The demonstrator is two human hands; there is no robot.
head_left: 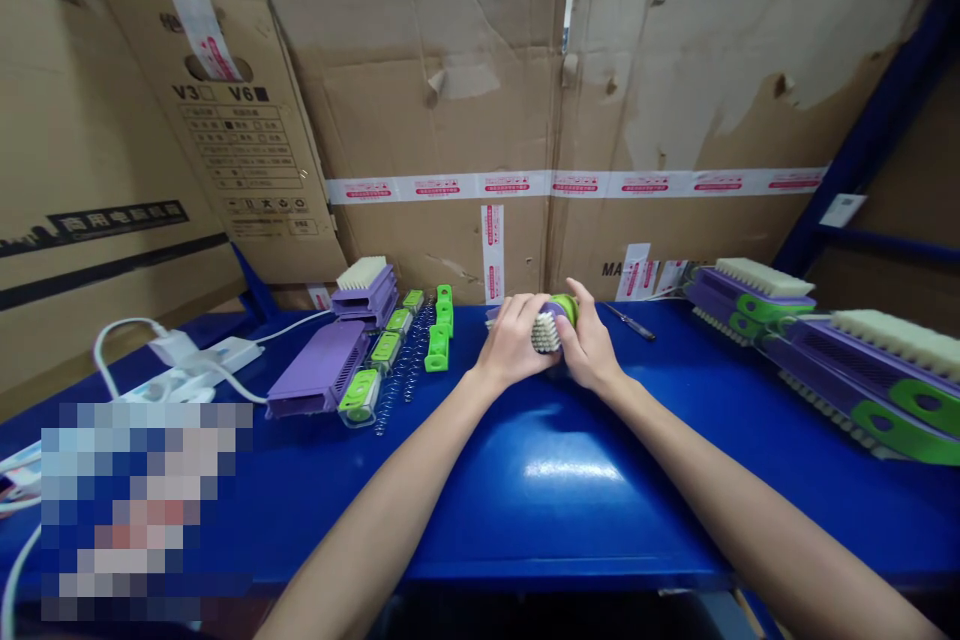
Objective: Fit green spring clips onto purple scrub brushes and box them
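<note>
Near the middle of the blue table, a purple and green brush (546,332) with pale bristles is held between both hands. My left hand (516,338) wraps over its left part, fingers bent around the body. My right hand (589,338) grips the green end, with the thumb near the bristles and the fingers behind. The hands cover much of the brush. Left of them lie green plastic pieces (439,345) in a column, and beside these are thin metal springs (411,360).
Purple housings (319,368) and green-topped parts (362,394) sit on the left, near a white power strip (225,357) with cables. Finished-looking brushes (862,370) stand at right. A screwdriver (634,322) lies behind my right hand. Cardboard (450,120) walls the back.
</note>
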